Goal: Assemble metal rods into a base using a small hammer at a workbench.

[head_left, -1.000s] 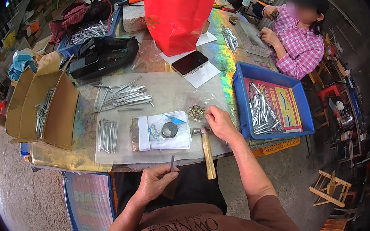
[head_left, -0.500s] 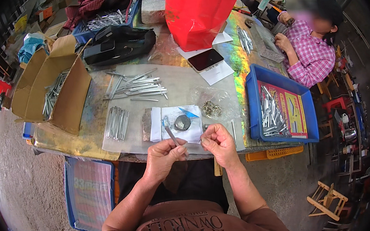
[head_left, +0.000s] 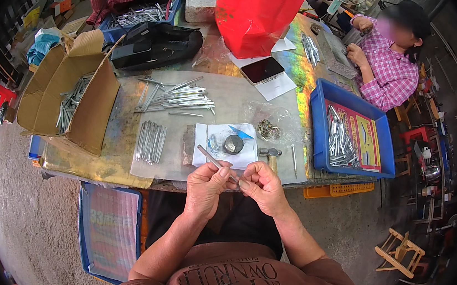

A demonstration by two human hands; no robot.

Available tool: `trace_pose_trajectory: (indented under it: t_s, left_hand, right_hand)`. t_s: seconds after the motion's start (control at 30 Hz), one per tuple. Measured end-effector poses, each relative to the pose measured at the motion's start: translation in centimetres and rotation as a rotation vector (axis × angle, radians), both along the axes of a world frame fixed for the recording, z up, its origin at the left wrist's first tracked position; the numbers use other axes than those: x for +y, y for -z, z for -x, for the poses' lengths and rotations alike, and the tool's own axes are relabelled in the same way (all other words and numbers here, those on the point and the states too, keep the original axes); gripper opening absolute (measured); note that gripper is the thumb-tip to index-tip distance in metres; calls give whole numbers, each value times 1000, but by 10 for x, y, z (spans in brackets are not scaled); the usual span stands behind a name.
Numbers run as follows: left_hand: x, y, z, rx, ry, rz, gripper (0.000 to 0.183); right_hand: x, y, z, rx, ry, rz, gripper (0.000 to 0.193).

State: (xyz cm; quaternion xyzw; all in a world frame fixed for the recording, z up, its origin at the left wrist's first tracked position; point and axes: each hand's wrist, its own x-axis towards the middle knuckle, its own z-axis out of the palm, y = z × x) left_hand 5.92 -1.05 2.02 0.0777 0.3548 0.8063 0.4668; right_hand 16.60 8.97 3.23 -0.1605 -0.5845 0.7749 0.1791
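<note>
Between thumb and fingers, my left hand (head_left: 206,189) grips a slim grey metal rod (head_left: 209,155), tilted with its upper end pointing away to the left. My right hand (head_left: 265,187) is closed in a pinch at the rod's lower end; whatever small thing it may hold is hidden by the fingers. Just beyond the hands, a round dark tin (head_left: 233,145) stands on white paper (head_left: 249,154). A hammer (head_left: 271,157) lies right of it, and small brass-coloured pieces (head_left: 268,129) sit on clear plastic. Metal rods lie in a neat row (head_left: 150,142) and a loose pile (head_left: 179,99).
A cardboard box (head_left: 95,117) of rods stands at left. On the right is a blue tray (head_left: 321,127) with more rods. A phone (head_left: 263,70) and red bag (head_left: 254,17) are farther back. A co-worker (head_left: 387,67) sits at the far right.
My right hand has come leftward to the rod's lower end, closing the gap between the hands. The view has shifted slightly, and the hammer head now shows.
</note>
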Motion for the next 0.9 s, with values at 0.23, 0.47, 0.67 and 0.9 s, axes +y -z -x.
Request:
trace_pose_trajectory:
  t_s: [0.23, 0.47, 0.67, 0.9]
  left_hand:
    - [0, 5, -3, 84, -37, 26, 9]
    - [2, 9, -9, 99, -51, 40, 9]
    - [3, 6, -10, 83, -93, 61, 10]
    - [4, 7, -1, 72, -120, 92, 11]
  right_hand:
    - [-5, 3, 2, 23, 78, 38, 20]
    - [-10, 11, 3, 76, 149, 74, 23]
    - [-10, 13, 4, 46, 240, 50, 23]
    - [15, 13, -20, -231, 433, -456, 11]
